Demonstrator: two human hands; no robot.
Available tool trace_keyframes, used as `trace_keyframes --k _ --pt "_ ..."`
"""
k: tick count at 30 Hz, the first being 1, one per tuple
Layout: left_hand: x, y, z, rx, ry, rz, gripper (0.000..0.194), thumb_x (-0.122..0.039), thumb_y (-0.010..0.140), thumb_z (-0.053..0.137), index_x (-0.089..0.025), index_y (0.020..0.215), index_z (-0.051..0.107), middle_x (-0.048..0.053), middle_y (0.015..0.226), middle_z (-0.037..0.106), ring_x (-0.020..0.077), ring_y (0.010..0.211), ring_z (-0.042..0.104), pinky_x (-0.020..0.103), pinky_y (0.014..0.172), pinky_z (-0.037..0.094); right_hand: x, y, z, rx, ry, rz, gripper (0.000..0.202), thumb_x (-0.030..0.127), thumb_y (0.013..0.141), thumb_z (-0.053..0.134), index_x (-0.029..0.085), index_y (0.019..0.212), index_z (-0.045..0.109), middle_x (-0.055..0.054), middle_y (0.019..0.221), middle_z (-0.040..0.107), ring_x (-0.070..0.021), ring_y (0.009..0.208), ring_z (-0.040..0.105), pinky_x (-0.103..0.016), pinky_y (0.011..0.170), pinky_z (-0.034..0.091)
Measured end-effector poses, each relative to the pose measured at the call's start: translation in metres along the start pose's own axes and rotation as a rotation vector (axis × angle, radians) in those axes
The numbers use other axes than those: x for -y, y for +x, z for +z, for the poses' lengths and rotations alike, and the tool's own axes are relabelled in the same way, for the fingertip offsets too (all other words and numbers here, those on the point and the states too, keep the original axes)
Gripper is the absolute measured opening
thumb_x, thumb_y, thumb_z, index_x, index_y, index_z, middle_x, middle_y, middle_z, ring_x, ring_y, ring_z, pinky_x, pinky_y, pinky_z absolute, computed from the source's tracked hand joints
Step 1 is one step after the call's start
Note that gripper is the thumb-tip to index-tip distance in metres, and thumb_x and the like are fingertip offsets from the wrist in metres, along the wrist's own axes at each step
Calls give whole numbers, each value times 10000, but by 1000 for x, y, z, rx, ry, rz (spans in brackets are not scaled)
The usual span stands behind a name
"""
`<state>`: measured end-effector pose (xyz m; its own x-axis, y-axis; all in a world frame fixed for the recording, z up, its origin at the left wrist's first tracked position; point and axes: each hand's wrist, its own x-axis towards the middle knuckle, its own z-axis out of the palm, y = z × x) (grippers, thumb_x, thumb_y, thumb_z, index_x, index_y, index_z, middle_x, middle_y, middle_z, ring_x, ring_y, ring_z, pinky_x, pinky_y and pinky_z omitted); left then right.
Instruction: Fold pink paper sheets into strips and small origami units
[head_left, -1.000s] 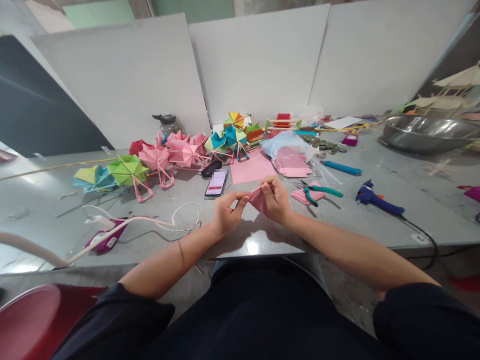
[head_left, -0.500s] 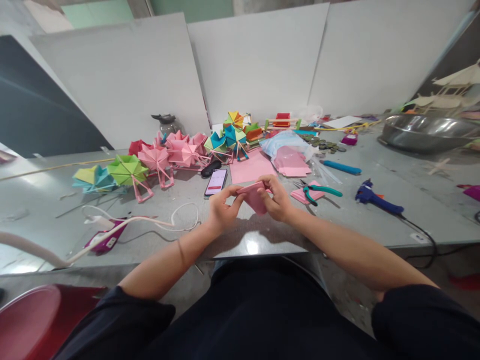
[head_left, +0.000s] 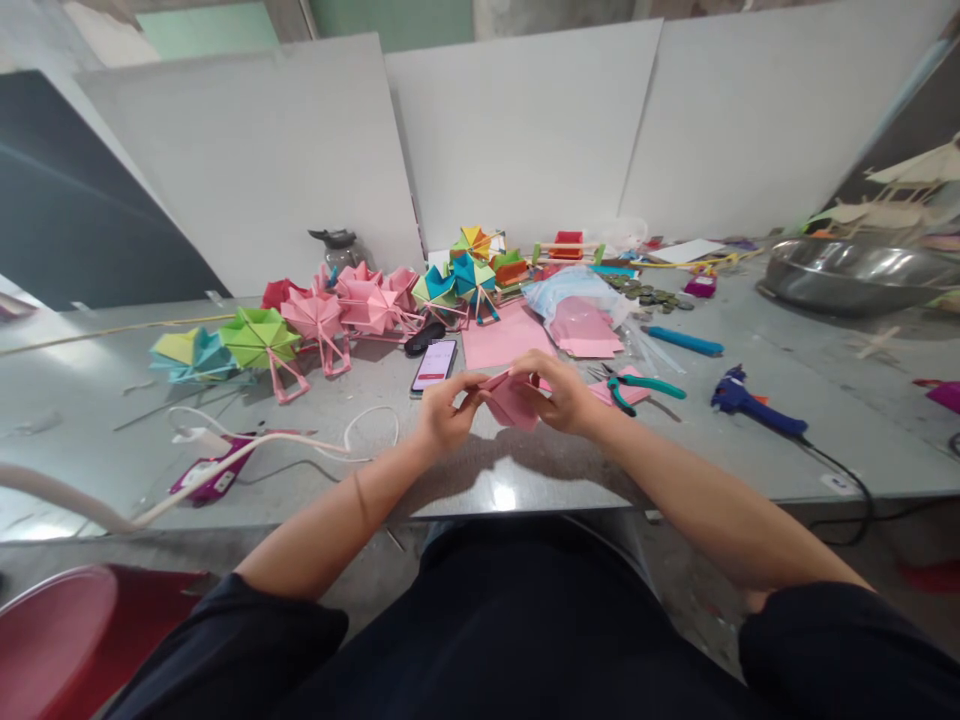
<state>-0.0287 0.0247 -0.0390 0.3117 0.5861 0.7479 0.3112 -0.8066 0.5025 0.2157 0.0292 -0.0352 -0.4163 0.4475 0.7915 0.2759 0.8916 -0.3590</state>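
Gripping folded pink paper [head_left: 516, 408], both hands [head_left: 444, 415] [head_left: 564, 395] near table edge [head_left: 517, 508]; glue gun [head_left: 759, 404] well apart.

Got 2 hands [head_left: 445, 416], 1 ph. [head_left: 434, 366], 1 pr. pliers [head_left: 649, 384].

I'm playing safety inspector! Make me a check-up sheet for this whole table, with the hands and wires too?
Surface: grey table, crowded along its back.
Job's things: folded pink paper held above the table; flat pink sheet lying beyond it.
Clutter: phone, pliers, glue gun, colourful paper models, metal bowl.
Grips: left grip and right grip both on the folded pink paper.
Cables: white cable winding at the left; black cable running from the glue gun over the front edge.
Surroundings: white boards standing behind the table.
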Motion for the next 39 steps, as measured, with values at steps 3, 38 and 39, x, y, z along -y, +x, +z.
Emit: trace_keyframes --k 3,38,39 --pt "1 2 -1 19 -5 -55 233 -396 1062 651 -203 1067 782 75 952 840 210 845 785 339 802 630 -1 0 -3 70 82 86 253 154 960 628 261 1188 652 -54 1027 731 -201 820 674 -353 750 571" --pt "-8 0 5 78 -39 -219 424 -507 1095 548 -207 998 831 88 919 843 233 834 780 359 771 611 9 2 18 -42 148 100 117 165 988 660 238 898 644 -35 884 703 -179 759 630 -320 673 541" --pt "-8 0 5 54 -34 -213 390 -490 1084 579 -205 983 825 87 917 843 232 834 780 361 780 616 10 2 18 -47 142 90 120 160 986 662 239 897 642 -34 885 703 -179 761 631 -320 673 541"
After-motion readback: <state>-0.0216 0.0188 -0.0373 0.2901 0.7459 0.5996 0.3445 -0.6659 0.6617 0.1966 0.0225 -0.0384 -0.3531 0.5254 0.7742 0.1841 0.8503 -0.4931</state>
